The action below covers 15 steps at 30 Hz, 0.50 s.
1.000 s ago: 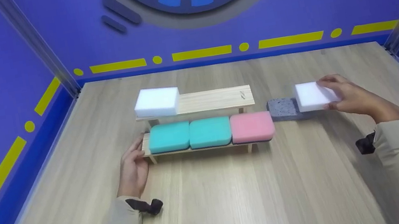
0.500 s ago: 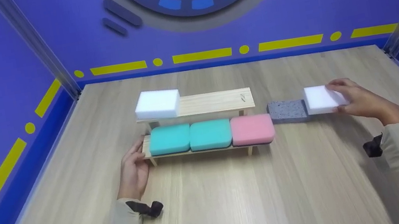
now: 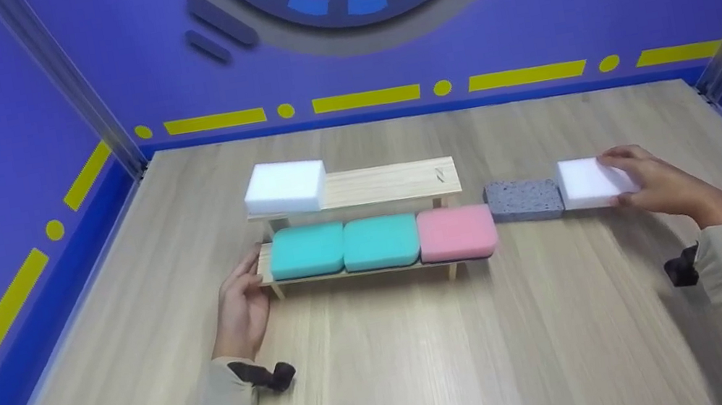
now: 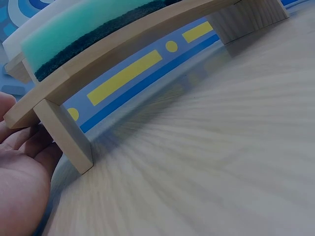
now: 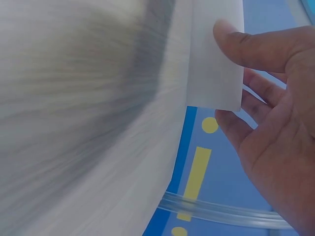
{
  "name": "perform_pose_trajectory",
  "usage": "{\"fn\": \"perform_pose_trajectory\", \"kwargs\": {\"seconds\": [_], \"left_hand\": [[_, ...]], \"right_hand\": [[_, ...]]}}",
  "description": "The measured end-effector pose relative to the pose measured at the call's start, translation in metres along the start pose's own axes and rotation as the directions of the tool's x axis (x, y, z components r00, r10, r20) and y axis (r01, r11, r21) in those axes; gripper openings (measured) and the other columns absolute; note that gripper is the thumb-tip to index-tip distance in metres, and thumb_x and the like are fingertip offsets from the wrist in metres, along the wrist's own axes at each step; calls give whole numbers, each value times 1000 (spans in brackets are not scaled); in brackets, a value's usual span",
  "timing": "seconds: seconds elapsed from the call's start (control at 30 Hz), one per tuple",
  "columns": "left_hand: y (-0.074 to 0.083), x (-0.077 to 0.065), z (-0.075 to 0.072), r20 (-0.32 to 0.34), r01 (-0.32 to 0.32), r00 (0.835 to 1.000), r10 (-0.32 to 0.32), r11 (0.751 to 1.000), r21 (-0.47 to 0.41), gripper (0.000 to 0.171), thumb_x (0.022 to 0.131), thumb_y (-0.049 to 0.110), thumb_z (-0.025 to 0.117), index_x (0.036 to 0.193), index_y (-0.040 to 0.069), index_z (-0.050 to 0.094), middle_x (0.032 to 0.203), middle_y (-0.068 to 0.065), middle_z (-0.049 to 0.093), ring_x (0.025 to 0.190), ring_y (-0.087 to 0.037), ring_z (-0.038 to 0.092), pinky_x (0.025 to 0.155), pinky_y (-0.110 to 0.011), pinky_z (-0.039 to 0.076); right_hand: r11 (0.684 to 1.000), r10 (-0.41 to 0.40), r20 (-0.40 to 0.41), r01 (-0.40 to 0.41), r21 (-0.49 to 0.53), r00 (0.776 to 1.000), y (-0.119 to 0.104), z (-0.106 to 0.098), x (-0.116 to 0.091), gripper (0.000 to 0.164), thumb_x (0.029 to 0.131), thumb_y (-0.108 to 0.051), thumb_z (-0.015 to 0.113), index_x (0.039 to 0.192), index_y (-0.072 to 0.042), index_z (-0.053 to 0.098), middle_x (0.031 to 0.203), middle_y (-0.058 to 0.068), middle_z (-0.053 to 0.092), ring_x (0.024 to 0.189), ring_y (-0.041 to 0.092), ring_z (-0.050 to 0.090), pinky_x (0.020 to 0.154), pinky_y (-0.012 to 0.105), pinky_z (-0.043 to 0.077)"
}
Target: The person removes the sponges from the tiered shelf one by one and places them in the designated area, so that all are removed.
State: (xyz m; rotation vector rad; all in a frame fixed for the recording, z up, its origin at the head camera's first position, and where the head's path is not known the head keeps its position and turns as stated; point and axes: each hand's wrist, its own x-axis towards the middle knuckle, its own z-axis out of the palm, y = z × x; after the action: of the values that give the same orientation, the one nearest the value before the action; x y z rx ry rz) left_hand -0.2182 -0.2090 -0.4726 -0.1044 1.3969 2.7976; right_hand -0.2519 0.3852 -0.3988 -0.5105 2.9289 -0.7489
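My right hand [image 3: 659,185] pinches a white foam sponge [image 3: 589,183] at its right end, thumb on the near side, as the right wrist view also shows with the white sponge [image 5: 214,64] upright beside the thumb. A speckled grey sponge block [image 3: 523,199] lies on the table against its left side. My left hand [image 3: 243,306] grips the left end of a two-tier wooden stand [image 3: 265,271]. In the left wrist view its fingers reach behind the board end [image 4: 29,105]. Two teal scouring sponges [image 3: 307,250] and a pink scouring sponge [image 3: 457,232] fill the lower tier.
Another white sponge [image 3: 285,187] sits at the left of the stand's upper tier [image 3: 387,183], whose right part is bare board. The wooden table [image 3: 390,373] ends at blue-purple walls [image 3: 368,69] with yellow markings at the back and sides.
My right hand has moved the white sponge rightward and down, from overlapping the grey block to beside it. More of the grey block shows. My left hand keeps its hold on the stand.
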Motion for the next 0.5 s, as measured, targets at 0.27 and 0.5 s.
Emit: {"fn": "perform_pose_trajectory", "kwargs": {"seconds": [0.27,0.5], "left_hand": [[0,0,0,-5,1,1000,-1,1000,12,64,88,-11,30,150,-6,17,162,-13,11,149,-19,12,121,-28,15],[0,0,0,-12,6,1000,-6,1000,2,64,88,-11,30,150,-6,17,161,-14,11,149,-19,11,121,-28,14]], "right_hand": [[999,32,30,-32,1,999,3,2,0,67,83,-3,64,139,16,33,141,37,26,127,54,28,103,73,24],[997,76,78,-77,2,994,7,4,3,68,86,-5,63,142,14,30,145,36,22,131,56,23,106,72,21]]}}
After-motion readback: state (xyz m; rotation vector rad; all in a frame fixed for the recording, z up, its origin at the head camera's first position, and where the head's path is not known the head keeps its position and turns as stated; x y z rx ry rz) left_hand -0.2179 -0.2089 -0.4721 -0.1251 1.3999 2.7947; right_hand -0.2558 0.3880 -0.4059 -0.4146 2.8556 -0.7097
